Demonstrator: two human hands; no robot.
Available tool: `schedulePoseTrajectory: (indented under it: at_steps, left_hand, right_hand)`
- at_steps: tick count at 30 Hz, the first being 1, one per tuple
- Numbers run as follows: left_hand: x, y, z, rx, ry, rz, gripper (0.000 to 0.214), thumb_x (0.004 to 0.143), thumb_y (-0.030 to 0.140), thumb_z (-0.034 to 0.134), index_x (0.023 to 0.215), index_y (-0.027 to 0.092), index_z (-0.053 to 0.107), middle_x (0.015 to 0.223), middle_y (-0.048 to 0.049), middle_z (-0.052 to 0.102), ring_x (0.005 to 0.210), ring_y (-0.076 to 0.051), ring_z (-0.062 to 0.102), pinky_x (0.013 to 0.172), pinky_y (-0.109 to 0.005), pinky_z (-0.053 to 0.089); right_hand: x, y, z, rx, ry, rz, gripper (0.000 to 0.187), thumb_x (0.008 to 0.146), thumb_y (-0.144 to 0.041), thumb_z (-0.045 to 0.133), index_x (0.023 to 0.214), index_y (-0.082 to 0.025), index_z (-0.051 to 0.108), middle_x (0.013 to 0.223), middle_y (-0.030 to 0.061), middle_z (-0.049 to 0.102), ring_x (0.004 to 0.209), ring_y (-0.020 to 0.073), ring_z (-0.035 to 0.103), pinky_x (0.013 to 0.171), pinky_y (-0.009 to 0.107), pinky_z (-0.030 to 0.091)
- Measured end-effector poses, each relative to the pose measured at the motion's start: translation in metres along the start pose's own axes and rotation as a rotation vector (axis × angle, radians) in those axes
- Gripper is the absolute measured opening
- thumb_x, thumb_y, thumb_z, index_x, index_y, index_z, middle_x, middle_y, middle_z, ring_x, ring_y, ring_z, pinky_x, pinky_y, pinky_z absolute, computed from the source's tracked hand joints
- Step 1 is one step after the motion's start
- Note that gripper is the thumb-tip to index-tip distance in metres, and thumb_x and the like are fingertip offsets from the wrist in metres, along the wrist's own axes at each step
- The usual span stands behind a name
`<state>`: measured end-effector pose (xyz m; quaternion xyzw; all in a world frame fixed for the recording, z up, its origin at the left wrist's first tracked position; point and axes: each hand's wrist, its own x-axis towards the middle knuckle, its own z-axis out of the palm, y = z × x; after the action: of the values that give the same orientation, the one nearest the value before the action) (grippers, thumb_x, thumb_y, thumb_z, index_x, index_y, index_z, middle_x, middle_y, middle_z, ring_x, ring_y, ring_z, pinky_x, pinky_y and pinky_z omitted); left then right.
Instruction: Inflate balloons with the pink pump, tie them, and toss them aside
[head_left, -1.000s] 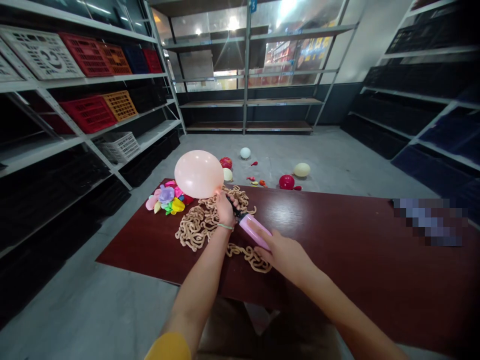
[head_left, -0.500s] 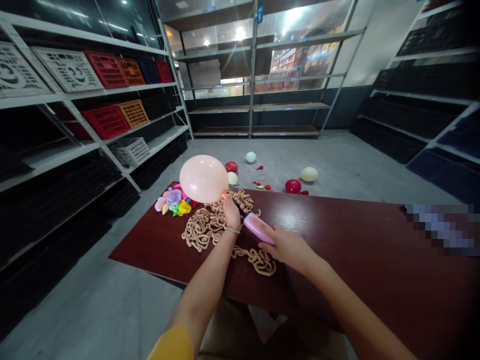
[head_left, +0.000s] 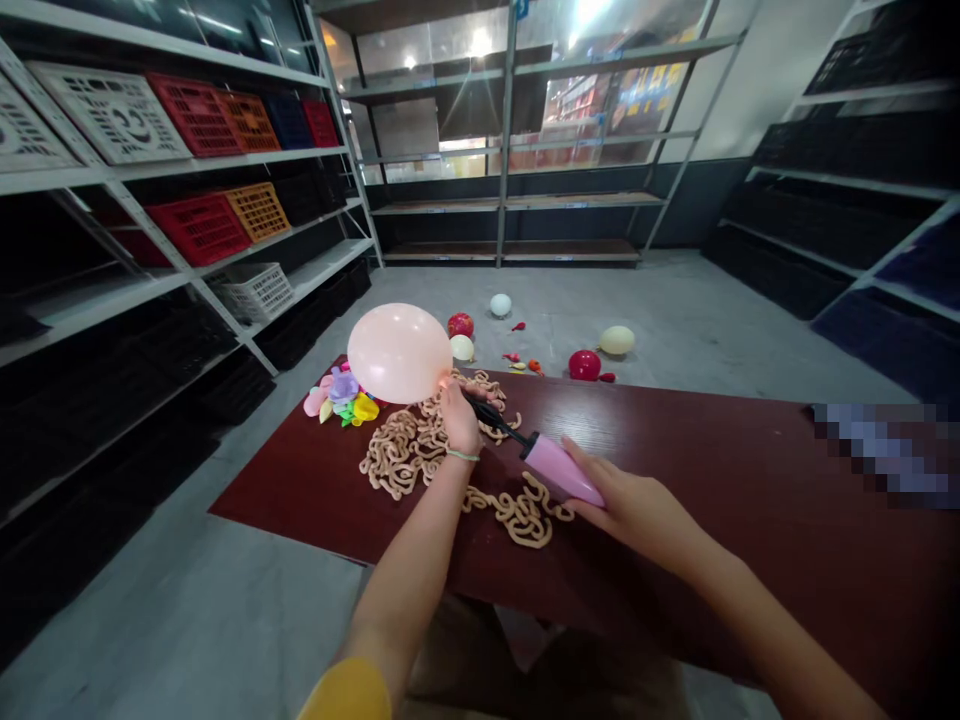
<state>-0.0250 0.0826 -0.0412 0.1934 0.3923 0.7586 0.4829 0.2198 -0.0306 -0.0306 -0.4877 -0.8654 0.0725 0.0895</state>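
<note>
A large inflated pale pink balloon (head_left: 400, 353) sits at the far left part of the table, its neck in the fingers of my left hand (head_left: 460, 420). The same hand is closed around the black front end of a balloon pump (head_left: 553, 462); the nozzle is hidden by the fingers. My right hand (head_left: 637, 505) grips the pump's pink body, drawn back so that a length of black shaft shows. Beneath and beside both hands lie tan, squiggly cord-like pieces (head_left: 401, 455). Left of these is a pile of uninflated coloured balloons (head_left: 343, 392).
The dark red table (head_left: 697, 470) carries a blurred-out item (head_left: 885, 455) at right. On the floor beyond lie a crimson balloon (head_left: 583, 364), a cream balloon (head_left: 616, 340), a white balloon (head_left: 500, 305) and several small ones. Shelves with crates (head_left: 199, 228) stand left.
My right hand has pulled the pump's pink body back to the right, exposing more black shaft. The left hand stays at the balloon's neck. The view has shifted slightly.
</note>
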Motion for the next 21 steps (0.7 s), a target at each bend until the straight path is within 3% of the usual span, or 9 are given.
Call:
schedulePoseTrajectory:
  at_steps: [4,8,12,16,21]
  left_hand:
    - [0.017,0.019,-0.011,0.130,0.073,0.120,0.031,0.096,0.043,0.041,0.079,0.019,0.049,0.066,-0.0056,0.067,0.062,-0.018,0.068,0.059,-0.030,0.056]
    - [0.024,0.032,-0.016,0.182,0.060,0.198,0.030,0.094,0.046,0.043,0.086,0.018,0.051,0.064,-0.0028,0.066,0.061,-0.017,0.068,0.060,-0.030,0.057]
    - [0.017,0.037,-0.013,0.260,0.018,0.225,0.036,0.092,0.055,0.045,0.084,0.020,0.050,0.053,0.0034,0.054,0.051,-0.015,0.060,0.054,-0.030,0.054]
    - [0.010,0.039,-0.010,0.284,-0.062,0.250,0.040,0.093,0.058,0.043,0.077,0.022,0.048,0.051,0.0033,0.050,0.051,-0.016,0.058,0.054,-0.029,0.053]
    - [0.007,0.033,-0.011,0.317,-0.149,0.202,0.042,0.095,0.053,0.040,0.066,0.023,0.042,0.048,0.0029,0.047,0.043,-0.014,0.049,0.043,-0.027,0.042]
  right_hand:
    - [-0.011,0.031,-0.005,-0.082,0.100,0.076,0.068,0.095,-0.051,0.046,0.155,-0.029,0.025,0.135,0.0092,0.061,0.110,0.0292,0.065,0.076,0.037,0.053]
    - [0.002,0.048,-0.006,-0.216,0.174,0.111,0.061,0.095,-0.041,0.046,0.152,-0.020,0.034,0.122,0.0131,0.064,0.105,0.0297,0.063,0.077,0.038,0.050]
    - [0.040,0.035,0.001,-0.308,0.206,-0.054,0.057,0.092,-0.028,0.050,0.148,-0.022,0.043,0.122,0.0128,0.063,0.102,0.0281,0.058,0.081,0.038,0.044]
    - [0.078,0.007,0.011,-0.325,0.252,-0.174,0.056,0.092,-0.023,0.052,0.147,-0.028,0.045,0.127,0.0112,0.061,0.107,0.0277,0.054,0.086,0.041,0.039]
    - [0.095,-0.004,0.039,-0.223,0.338,-0.189,0.057,0.093,-0.019,0.051,0.148,-0.033,0.044,0.136,0.0093,0.055,0.124,0.0291,0.045,0.103,0.048,0.034]
